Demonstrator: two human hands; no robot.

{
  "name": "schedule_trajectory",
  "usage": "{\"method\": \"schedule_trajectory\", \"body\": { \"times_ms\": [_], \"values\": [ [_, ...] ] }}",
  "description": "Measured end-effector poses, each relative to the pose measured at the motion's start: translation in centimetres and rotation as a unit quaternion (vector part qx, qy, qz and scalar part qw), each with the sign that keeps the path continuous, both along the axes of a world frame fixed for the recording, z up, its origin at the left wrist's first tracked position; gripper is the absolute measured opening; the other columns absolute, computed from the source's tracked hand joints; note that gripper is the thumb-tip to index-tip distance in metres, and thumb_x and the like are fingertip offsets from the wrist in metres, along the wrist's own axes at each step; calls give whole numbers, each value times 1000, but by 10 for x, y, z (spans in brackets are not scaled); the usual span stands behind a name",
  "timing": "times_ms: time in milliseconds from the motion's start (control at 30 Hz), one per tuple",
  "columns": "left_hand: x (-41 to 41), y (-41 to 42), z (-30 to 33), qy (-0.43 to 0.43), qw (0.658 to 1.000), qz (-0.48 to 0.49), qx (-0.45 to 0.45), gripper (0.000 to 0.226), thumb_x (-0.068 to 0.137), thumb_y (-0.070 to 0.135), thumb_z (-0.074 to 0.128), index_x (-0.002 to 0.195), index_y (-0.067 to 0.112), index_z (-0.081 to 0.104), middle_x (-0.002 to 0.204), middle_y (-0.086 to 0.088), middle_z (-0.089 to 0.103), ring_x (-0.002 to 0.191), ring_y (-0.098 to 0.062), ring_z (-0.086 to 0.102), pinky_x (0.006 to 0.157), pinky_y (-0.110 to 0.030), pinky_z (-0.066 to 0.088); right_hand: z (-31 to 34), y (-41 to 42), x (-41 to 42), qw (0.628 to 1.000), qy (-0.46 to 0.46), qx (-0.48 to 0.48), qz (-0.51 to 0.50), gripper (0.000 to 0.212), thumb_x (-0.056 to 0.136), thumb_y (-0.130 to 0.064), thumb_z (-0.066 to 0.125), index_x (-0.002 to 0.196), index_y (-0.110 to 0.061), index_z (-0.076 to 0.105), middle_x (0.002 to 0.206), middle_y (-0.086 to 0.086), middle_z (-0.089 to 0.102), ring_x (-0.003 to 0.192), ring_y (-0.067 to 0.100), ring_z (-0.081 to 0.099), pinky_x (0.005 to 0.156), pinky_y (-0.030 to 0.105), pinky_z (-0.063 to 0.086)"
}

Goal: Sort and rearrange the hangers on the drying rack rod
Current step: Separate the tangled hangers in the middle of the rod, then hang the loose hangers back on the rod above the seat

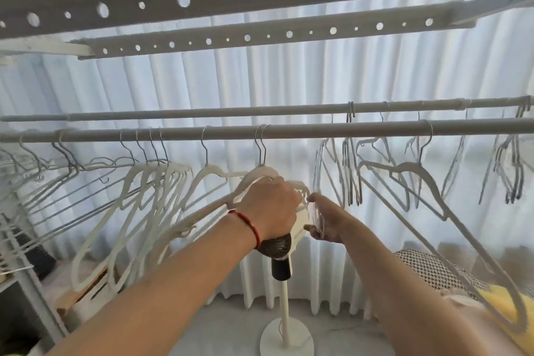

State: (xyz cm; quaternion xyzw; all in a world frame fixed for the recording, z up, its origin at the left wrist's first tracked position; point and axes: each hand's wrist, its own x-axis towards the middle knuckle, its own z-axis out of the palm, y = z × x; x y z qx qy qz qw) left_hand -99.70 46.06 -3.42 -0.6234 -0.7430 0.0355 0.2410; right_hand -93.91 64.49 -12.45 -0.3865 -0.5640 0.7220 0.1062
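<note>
Fingers of the left hand (pixel 267 206) curl around 2 white hangers (pixel 261 175) hooked mid-rod (pixel 289 130), the right hand (pixel 320 218) pinching clear hangers (pixel 318 211) alongside, a pedestal fan (pixel 284 266) behind, a lone white hanger (pixel 433 191) to their right.

We see the near rod (pixel 289 130) bare between the paired hooks (pixel 261 139) at its middle and the lone white hanger (pixel 416 170) to the right; a hand could pass there. Left of the middle, white hangers (pixel 150 196) crowd close and tilt across each other. Behind, the far rod (pixel 202 113) is bare on its left half, while thin wire hangers (pixel 351 170) hang along its right. Below the gap stands a pedestal fan (pixel 284 254)
</note>
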Motion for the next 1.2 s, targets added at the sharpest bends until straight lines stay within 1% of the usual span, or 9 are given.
{"method": "schedule_trajectory", "body": {
  "times_ms": [133, 233, 433, 567, 700, 833, 900, 1033, 1200],
  "values": [
    [-9, -5, -22, -26, 999, -21, -12, 27, 91, 20, 46, 103, 18, 70, 102, -5, 65, 96, -27, 60, 84, -39, 49, -37, -13, 31, 998, -49, 23, -22, 50, 96, -42, 52, 135, -12, 41, 127, 24, 49, 87, 26, 64, 44, 25, 43],
    [-17, -6, -40, -8, 999, -47, 1, 30, 87, 18, 44, 101, 16, 71, 104, -7, 66, 109, -28, 58, 114, -45, 36, -72, -27, 65, 994, -103, 47, -7, 73, 93, -46, 56, 154, -17, 28, 152, 18, 33, 98, 27, 69, 44, 25, 45],
    [-2, -14, -93, -185, 970, -159, 18, 23, 91, 13, 51, 95, 9, 74, 95, -8, 67, 91, -23, 64, 86, -37, 56, -111, -93, 150, 984, -177, -20, 6, 45, 99, -39, 55, 131, -10, 42, 113, 15, 50, 72, 20, 66, 42, 20, 38],
    [24, -17, -147, -315, 937, -42, -144, 25, 91, 17, 57, 107, 4, 71, 108, -15, 69, 100, -29, 67, 87, -37, 57, -116, -120, 207, 979, -180, -81, 58, 59, 91, -47, 63, 120, 1, 48, 104, 22, 65, 53, 15, 53, 41, 21, 40],
    [34, -39, -194, -327, 879, 52, -343, 63, 92, 29, 67, 144, 1, 45, 142, -16, 55, 126, -32, 57, 97, -36, 48, -120, -140, 254, 973, -157, -133, 103, 66, 77, -46, 77, 121, -4, 49, 109, 23, 66, 53, 14, 51, 40, 20, 39],
    [26, -63, -229, -379, 860, 70, -333, 127, 77, 46, 82, 161, 14, -7, 170, -5, 6, 154, -25, 18, 124, -42, 25, -132, -149, 299, 964, -91, -161, 189, 77, 75, -49, 77, 131, 0, 60, 119, 29, 65, 58, 16, 52, 41, 22, 41],
    [34, -82, -227, -391, 866, 62, -307, 116, 74, 42, 85, 161, 19, 12, 167, -3, 20, 151, -24, 26, 122, -42, 28, -138, -152, 315, 955, -49, -173, 234, 78, 80, -49, 71, 137, 3, 58, 119, 29, 64, 60, 17, 50, 41, 22, 37],
    [59, -122, -204, -366, 901, 51, -227, 20, 89, 27, 70, 104, 15, 63, 106, -6, 67, 99, -26, 62, 76, -28, 44, -153, -146, 330, 942, 3, -192, 274, 80, 89, -46, 62, 143, 11, 47, 132, 33, 60, 70, 22, 60, 49, 26, 38],
    [69, -178, -161, -398, 884, 124, -214, 24, 90, 34, 65, 70, 24, 57, 71, 4, 57, 65, -14, 54, 54, -22, 38, -154, -149, 319, 981, -127, -4, 146, 92, 58, -66, 90, 119, 0, 70, 107, 17, 74, 87, 26, 71, 66, 35, 58]
  ]
}}
